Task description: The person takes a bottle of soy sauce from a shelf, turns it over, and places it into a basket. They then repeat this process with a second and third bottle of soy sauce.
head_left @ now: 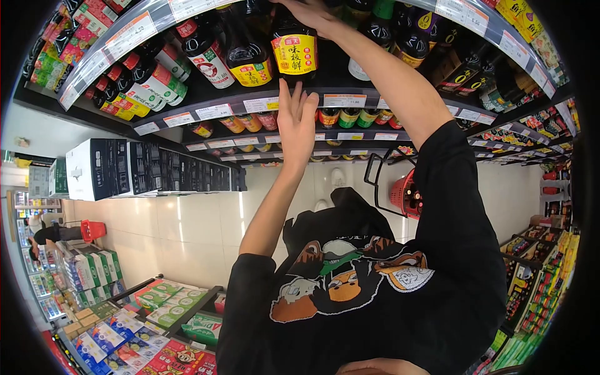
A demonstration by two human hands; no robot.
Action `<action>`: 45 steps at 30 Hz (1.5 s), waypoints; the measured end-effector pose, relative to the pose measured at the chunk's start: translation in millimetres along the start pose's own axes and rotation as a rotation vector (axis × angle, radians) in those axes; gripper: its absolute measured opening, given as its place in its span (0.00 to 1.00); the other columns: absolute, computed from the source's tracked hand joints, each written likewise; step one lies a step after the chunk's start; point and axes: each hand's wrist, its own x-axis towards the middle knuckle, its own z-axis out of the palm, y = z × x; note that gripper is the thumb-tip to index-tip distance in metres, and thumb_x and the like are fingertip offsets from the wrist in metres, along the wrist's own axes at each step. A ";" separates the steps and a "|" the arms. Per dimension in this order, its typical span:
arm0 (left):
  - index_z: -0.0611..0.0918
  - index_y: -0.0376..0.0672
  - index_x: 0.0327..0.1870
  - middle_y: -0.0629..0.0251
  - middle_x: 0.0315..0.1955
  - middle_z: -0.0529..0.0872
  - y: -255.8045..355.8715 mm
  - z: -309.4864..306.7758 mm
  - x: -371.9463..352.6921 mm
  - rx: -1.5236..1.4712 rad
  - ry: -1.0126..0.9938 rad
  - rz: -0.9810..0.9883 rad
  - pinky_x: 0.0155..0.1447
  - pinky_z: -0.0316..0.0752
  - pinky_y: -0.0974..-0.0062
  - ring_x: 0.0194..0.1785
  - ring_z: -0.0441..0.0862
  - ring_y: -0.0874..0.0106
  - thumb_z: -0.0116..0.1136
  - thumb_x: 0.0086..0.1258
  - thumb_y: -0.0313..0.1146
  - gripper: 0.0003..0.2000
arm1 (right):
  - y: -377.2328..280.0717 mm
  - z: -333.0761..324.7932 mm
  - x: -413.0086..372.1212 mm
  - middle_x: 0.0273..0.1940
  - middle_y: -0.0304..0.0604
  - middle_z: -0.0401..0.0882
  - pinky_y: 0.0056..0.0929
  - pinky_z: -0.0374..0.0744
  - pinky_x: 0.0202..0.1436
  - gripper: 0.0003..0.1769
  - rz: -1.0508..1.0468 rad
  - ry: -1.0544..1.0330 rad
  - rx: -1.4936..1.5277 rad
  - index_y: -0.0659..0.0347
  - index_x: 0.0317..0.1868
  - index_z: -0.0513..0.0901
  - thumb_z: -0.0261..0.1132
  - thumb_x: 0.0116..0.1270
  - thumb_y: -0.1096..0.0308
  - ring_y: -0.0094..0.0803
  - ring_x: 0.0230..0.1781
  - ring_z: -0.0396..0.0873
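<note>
A dark soy sauce bottle point(295, 53) with a yellow and red label stands upright at the front of the top shelf, its label facing me. My right hand point(315, 17) is closed round its upper part; the fingertips are partly cut off by the top edge of the view. Below, my left hand point(297, 119) reaches up with its fingers against the bottle's base, bearing it from underneath. Close on the left is another yellow-labelled bottle point(249, 65), and beyond that a white-labelled bottle point(211, 65). A green-capped bottle point(375, 37) stands to the right, partly behind my right forearm.
Price tags point(345, 100) line the shelf edge. Lower shelves hold small jars point(349, 117). A red basket point(405, 194) with bottles inside, on a black-framed cart, is beside my right side. Stacked boxes point(97, 169) stand left; a person point(50, 234) with a red basket is farther off.
</note>
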 end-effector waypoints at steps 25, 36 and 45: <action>0.55 0.20 0.78 0.35 0.73 0.70 18.2 1.1 10.5 0.080 0.001 -0.053 0.80 0.58 0.69 0.78 0.67 0.59 0.56 0.75 0.36 0.38 | -8.2 3.9 -5.8 0.73 0.54 0.71 0.41 0.67 0.75 0.41 -0.111 0.055 -0.210 0.58 0.76 0.69 0.65 0.72 0.40 0.46 0.75 0.67; 0.55 0.22 0.78 0.35 0.73 0.70 16.1 7.5 15.0 0.146 -0.031 -0.051 0.77 0.61 0.72 0.76 0.71 0.60 0.58 0.75 0.35 0.38 | 0.5 7.3 -9.5 0.62 0.58 0.79 0.40 0.78 0.62 0.35 -0.425 0.133 -0.103 0.69 0.68 0.72 0.71 0.70 0.55 0.45 0.59 0.80; 0.56 0.21 0.78 0.36 0.72 0.72 10.5 7.8 15.7 0.157 -0.020 -0.046 0.77 0.61 0.72 0.75 0.71 0.61 0.57 0.74 0.35 0.38 | -28.4 -3.9 -37.5 0.45 0.53 0.88 0.38 0.80 0.54 0.26 -0.237 0.041 -0.008 0.69 0.57 0.81 0.70 0.70 0.55 0.39 0.47 0.86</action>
